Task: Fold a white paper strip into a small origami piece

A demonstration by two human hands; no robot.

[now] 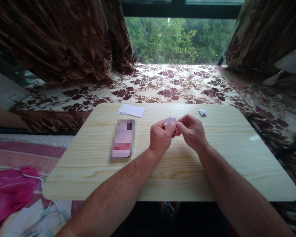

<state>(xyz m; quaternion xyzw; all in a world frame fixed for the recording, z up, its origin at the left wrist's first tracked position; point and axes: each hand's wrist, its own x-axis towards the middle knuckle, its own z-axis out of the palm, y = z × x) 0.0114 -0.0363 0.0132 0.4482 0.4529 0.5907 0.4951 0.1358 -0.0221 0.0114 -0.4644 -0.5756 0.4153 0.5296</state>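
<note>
Both my hands meet above the middle of a pale wooden table. My left hand and my right hand pinch a small folded piece of white paper between their fingertips, held just above the tabletop. Both hands are closed round it. A finished small folded paper shape lies on the table to the far right of my hands. A thin stack of white paper sheets rests near the table's far edge, to the left.
A phone lies flat on the table left of my hands. Behind the table are a flowered cloth, brown curtains and a window. A pink bag and white cable lie at lower left.
</note>
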